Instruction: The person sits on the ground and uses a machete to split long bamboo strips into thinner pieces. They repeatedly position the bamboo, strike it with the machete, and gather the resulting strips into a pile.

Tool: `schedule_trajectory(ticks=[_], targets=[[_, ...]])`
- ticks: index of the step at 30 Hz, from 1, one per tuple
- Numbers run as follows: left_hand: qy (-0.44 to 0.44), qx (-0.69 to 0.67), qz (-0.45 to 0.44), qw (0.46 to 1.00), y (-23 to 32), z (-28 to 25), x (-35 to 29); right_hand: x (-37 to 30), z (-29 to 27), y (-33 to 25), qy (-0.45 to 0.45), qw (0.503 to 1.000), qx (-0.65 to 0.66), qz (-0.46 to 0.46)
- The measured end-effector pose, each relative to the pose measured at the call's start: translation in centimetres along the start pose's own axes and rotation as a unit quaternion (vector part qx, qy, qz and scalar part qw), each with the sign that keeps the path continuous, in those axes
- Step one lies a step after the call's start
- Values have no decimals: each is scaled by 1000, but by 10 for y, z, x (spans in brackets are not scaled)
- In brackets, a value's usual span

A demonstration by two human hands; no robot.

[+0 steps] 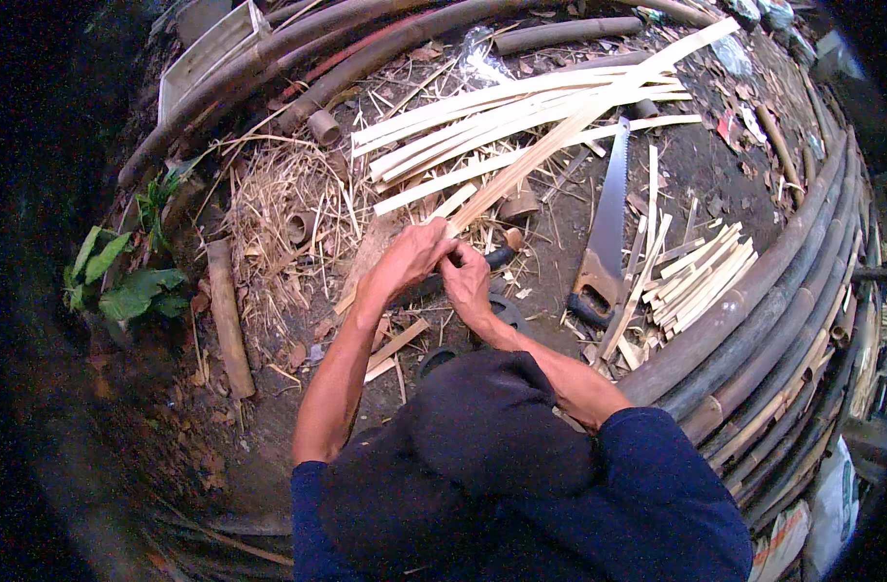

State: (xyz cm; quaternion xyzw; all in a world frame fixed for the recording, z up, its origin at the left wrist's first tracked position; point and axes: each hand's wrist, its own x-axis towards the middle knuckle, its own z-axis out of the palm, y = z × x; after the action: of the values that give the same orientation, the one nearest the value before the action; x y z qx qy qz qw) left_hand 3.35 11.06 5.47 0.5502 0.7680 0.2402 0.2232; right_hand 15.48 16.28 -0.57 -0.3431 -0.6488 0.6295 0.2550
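A long pale bamboo strip (550,147) runs from my hands toward the far right, crossing above other strips. My left hand (417,254) is closed around its near end. Pressed close beside it, my right hand (467,283) has its fingers pinched at the same end; its fingertips are partly hidden. Beyond my hands, several long split strips (492,121) lie in a loose pile on the ground. Just right of my right hand is a dark curved object with a brown tip (512,239), whose kind I cannot make out.
A handsaw (610,213) lies to the right, beside a heap of short bamboo pieces (701,276). Long bamboo poles (754,301) curve along the right side. Straw-like shavings (269,218) cover the ground at left, near a short pole (230,320) and a green plant (123,281).
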Motion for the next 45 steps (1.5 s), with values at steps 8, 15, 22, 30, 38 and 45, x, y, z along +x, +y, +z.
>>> schedule_trajectory(ticks=[8, 15, 22, 30, 38, 45], targets=[[72, 52, 17, 996, -14, 17, -5, -10, -49, -8, -149, 983, -89, -61], [132, 13, -22, 991, -72, 5, -24, -59, -227, 101, 6, 840, -541, -47], [121, -69, -136, 981, -143, 1, -41, -66, -256, 129, -84, 843, -528, -55], [49, 113, -177, 977, -172, 9, -47, -65, -261, 44, 215, 942, -257, -20], [197, 284, -81, 935, -194, 34, -66, -132, -379, -195, 96, 982, -38, -160], [177, 188, -174, 950, -174, 39, -45, -128, -275, -199, 100, 922, -179, -329]])
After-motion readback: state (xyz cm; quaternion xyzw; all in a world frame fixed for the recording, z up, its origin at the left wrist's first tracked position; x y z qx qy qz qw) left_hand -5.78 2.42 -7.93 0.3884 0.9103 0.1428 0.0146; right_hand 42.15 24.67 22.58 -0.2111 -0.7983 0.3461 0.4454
